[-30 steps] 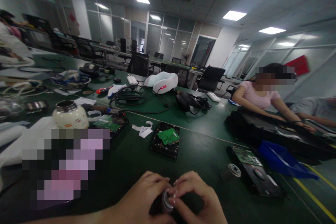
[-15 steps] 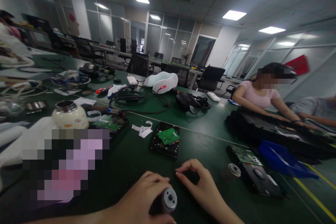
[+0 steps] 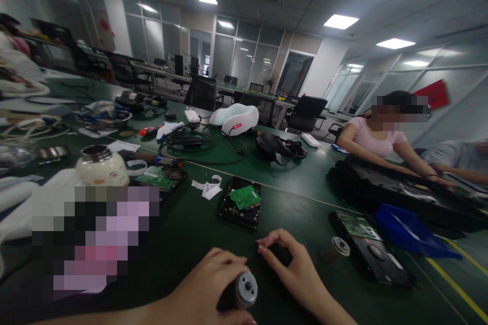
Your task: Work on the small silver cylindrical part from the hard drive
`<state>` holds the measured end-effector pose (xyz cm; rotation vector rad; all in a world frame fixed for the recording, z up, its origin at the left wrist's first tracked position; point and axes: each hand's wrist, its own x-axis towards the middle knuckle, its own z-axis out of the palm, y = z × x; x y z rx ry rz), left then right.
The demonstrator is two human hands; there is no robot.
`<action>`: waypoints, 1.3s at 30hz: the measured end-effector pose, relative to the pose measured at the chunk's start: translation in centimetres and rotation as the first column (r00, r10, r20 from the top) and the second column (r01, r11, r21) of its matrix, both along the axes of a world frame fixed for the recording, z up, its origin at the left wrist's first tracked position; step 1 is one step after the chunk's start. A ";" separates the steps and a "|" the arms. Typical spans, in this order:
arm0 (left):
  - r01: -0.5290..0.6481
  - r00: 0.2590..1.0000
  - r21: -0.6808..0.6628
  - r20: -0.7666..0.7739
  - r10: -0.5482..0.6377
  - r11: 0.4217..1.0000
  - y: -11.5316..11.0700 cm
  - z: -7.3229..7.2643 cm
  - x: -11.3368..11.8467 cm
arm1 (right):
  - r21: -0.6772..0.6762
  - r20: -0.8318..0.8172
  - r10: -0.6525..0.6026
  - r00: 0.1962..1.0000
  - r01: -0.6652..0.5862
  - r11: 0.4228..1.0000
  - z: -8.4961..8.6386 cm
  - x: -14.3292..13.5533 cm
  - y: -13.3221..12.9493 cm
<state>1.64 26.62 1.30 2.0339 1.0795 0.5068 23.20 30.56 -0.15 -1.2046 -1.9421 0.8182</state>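
My left hand (image 3: pixel 208 284) is wrapped round a small cylindrical motor (image 3: pixel 247 288), whose round silver end with a dark centre faces up. Just to its right, my right hand (image 3: pixel 285 261) has thumb and forefinger pinched together above the table; whatever is between the tips is too small to make out. Beyond both hands lies a hard drive (image 3: pixel 239 218) with a loose green circuit board (image 3: pixel 245 197) on top. A second motor (image 3: pixel 339 247) stands upright to the right of my right hand, beside another hard drive (image 3: pixel 375 251) with its board showing.
On the left are a cream jar (image 3: pixel 102 168), a further opened drive (image 3: pixel 170 183) and a blurred-out patch. A torn paper strip (image 3: pixel 209 188) lies near the middle. Farther back are cables, a neck pillow (image 3: pixel 238 118) and a black headset (image 3: pixel 280 147). A co-worker handles a black bag (image 3: pixel 400 188).
The tips of my right thumb and forefinger have shifted slightly, staying close together. My left hand and the motor in it have hardly moved.
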 end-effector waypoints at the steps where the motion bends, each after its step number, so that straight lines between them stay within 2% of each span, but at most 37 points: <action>1: 0.000 1.000 0.000 0.002 0.000 1.000 0.0 0.0 0.0 | 0.001 -0.003 0.008 1.000 -0.008 1.000 0.0 0.1 0.0; 9: 0.014 1.000 0.023 0.007 -0.014 1.000 0.2 -0.4 0.0 | 0.151 0.175 0.040 0.984 -0.067 0.986 0.3 0.7 0.1; 15: 0.010 1.000 0.040 -0.002 -0.010 0.999 0.0 -0.2 0.0 | 0.218 0.274 0.003 0.962 -0.065 0.974 0.1 0.8 0.5; 18: 0.019 1.000 0.046 0.009 -0.019 0.999 0.0 -0.2 0.0 | 0.215 0.212 0.004 0.977 -0.051 0.975 0.6 0.4 0.0; 21: 0.016 1.000 0.063 0.014 -0.017 0.998 0.1 -0.4 0.0 | 0.199 0.057 0.014 0.998 -0.025 0.980 1.6 -0.5 -1.1; 24: 0.014 1.000 0.088 0.019 -0.016 0.996 0.1 -0.7 0.0 | 0.163 -0.026 0.101 0.995 -0.095 0.982 2.4 -1.4 -2.5; 28: 0.008 0.999 0.098 0.039 -0.012 0.995 0.0 -0.9 0.0 | 0.129 -0.038 0.175 0.984 -0.169 0.977 2.9 -2.0 -3.5; 35: 0.006 0.998 0.105 0.057 -0.012 0.994 -0.1 -1.2 0.0 | 0.148 0.003 0.156 0.988 -0.155 0.977 3.0 -2.4 -3.5; 39: -0.003 0.997 0.104 0.075 -0.005 0.995 -0.1 -1.1 0.1 | 0.156 0.022 0.198 0.980 -0.199 0.968 2.9 -2.4 -3.6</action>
